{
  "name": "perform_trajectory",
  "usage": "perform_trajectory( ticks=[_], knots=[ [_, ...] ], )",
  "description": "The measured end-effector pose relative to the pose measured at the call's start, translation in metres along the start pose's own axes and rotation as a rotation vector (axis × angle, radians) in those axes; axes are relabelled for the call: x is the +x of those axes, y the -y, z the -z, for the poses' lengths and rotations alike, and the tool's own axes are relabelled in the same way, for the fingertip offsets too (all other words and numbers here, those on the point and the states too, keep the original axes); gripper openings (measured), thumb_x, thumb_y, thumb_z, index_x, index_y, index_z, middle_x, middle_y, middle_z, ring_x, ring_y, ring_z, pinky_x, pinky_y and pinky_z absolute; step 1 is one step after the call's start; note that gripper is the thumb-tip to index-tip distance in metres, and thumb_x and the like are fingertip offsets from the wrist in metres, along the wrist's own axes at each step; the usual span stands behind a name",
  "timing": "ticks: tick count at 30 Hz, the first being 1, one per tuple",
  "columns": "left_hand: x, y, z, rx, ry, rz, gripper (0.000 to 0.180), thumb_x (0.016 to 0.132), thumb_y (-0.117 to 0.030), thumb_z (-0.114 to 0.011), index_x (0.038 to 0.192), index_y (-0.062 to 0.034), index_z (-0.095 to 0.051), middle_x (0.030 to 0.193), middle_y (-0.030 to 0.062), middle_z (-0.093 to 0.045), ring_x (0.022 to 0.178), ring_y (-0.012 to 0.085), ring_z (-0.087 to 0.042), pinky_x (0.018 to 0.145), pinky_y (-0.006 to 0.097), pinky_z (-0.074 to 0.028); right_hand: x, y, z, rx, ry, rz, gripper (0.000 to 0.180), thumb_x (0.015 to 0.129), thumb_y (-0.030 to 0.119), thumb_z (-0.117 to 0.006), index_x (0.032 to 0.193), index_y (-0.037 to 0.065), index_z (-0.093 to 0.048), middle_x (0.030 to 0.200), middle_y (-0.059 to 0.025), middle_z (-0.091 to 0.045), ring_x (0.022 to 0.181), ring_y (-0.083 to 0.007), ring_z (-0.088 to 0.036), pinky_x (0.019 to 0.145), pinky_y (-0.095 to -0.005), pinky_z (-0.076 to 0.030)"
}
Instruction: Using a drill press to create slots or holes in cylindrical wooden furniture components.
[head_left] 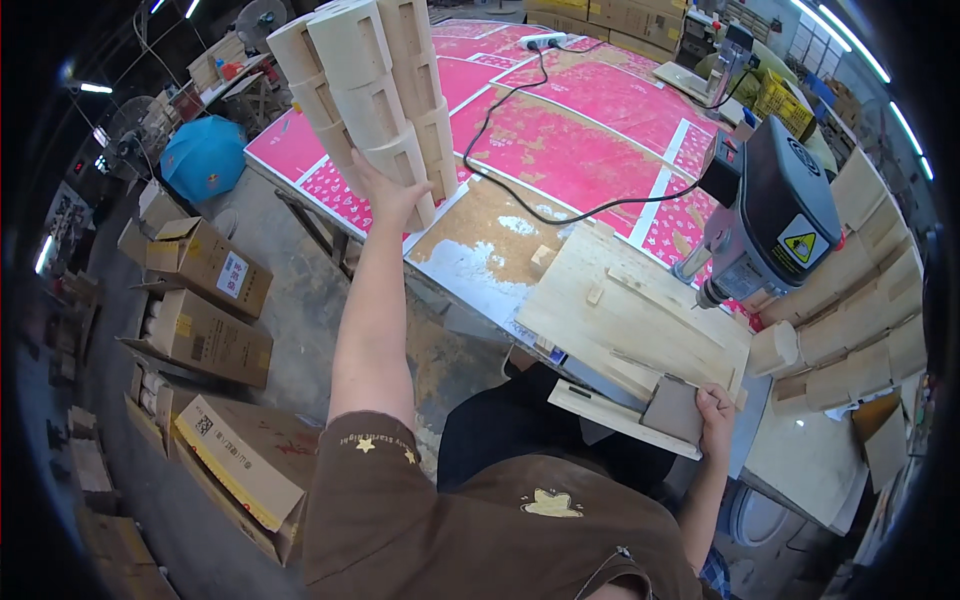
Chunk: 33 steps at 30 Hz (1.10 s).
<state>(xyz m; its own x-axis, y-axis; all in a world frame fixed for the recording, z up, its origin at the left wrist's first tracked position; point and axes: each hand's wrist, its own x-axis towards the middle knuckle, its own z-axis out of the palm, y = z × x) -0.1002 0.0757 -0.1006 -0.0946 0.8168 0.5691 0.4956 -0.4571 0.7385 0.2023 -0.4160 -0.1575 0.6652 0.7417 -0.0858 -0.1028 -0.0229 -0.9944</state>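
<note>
My left hand (390,196) reaches out to stacked pale wooden cylinders (352,45) with slots cut in their sides, at the table's far left. Its fingers and thumb wrap round one of the lower cylinders. Close to my body, my right hand (714,420) grips the edge of a flat grey-brown square piece (672,408), whose material I cannot make out. The piece rests at the right end of a narrow wooden board (610,415). Beyond it lies a larger wooden board (640,318) with strips fixed on it, beneath a drill press (785,215).
A black cable (487,130) crosses the pink-covered table (590,105) from a white power strip (543,41) to the drill. More wooden cylinders (850,335) are stacked at right. Open cardboard boxes (215,345) and a blue umbrella (203,158) stand on the left floor.
</note>
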Motion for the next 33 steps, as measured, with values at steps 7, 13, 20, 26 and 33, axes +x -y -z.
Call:
perform_trajectory(
  ticks=[7, 13, 20, 26, 33],
  knots=[
    [-0.009, -0.009, 0.010, -0.080, 0.047, 0.055, 0.121, 0.052, -0.009, -0.083, 0.142, -0.0012, -0.003, 0.134, 0.0245, -0.032, 0.128, 0.0356, -0.033, 0.106, 0.039, -0.031, 0.000, -0.003, 0.003, -0.024, 0.032, 0.018, 0.011, 0.086, 0.015, -0.063, 0.090, 0.004, -0.060, 0.078, 0.0055, -0.056, 0.073, -0.0032, -0.047, 0.067, -0.0185, -0.036],
    [-0.051, 0.010, -0.030, 0.041, -0.146, 0.243, 0.125, 0.048, -0.017, -0.087, 0.141, -0.0018, -0.006, 0.140, 0.0253, -0.022, 0.131, 0.0383, -0.024, 0.109, 0.043, -0.024, -0.009, 0.001, -0.005, -0.118, -0.036, 0.040, 0.010, 0.086, 0.013, -0.062, 0.089, 0.004, -0.059, 0.074, 0.0063, -0.053, 0.069, -0.0027, -0.045, 0.064, -0.0179, -0.035],
    [-0.057, 0.050, -0.045, -0.049, -0.203, 0.309, 0.122, 0.057, -0.017, -0.085, 0.142, -0.0004, 0.000, 0.144, 0.0284, -0.010, 0.135, 0.0424, -0.010, 0.112, 0.051, -0.012, -0.010, 0.030, -0.039, -0.282, 0.082, -0.032, 0.013, 0.087, 0.015, -0.061, 0.091, 0.003, -0.058, 0.071, 0.0075, -0.049, 0.066, -0.0021, -0.041, 0.060, -0.0178, -0.033],
    [-0.046, 0.057, -0.057, -0.023, -0.227, 0.290, 0.116, 0.059, -0.013, -0.083, 0.142, 0.0002, -0.003, 0.144, 0.0286, -0.011, 0.135, 0.0428, -0.010, 0.112, 0.051, -0.010, -0.015, 0.024, -0.046, -0.265, 0.053, -0.021, 0.016, 0.087, 0.016, -0.062, 0.093, 0.002, -0.058, 0.071, 0.0074, -0.049, 0.064, -0.0018, -0.038, 0.058, -0.0178, -0.030],
    [-0.025, 0.077, -0.062, -0.069, -0.229, 0.236, 0.112, 0.057, -0.011, -0.082, 0.141, 0.0007, -0.009, 0.142, 0.0279, -0.018, 0.133, 0.0423, -0.016, 0.111, 0.051, -0.015, -0.020, 0.025, -0.044, -0.296, 0.039, -0.061, 0.016, 0.087, 0.016, -0.062, 0.093, 0.002, -0.058, 0.069, 0.0074, -0.048, 0.063, -0.0024, -0.039, 0.057, -0.0181, -0.030]
  ],
)
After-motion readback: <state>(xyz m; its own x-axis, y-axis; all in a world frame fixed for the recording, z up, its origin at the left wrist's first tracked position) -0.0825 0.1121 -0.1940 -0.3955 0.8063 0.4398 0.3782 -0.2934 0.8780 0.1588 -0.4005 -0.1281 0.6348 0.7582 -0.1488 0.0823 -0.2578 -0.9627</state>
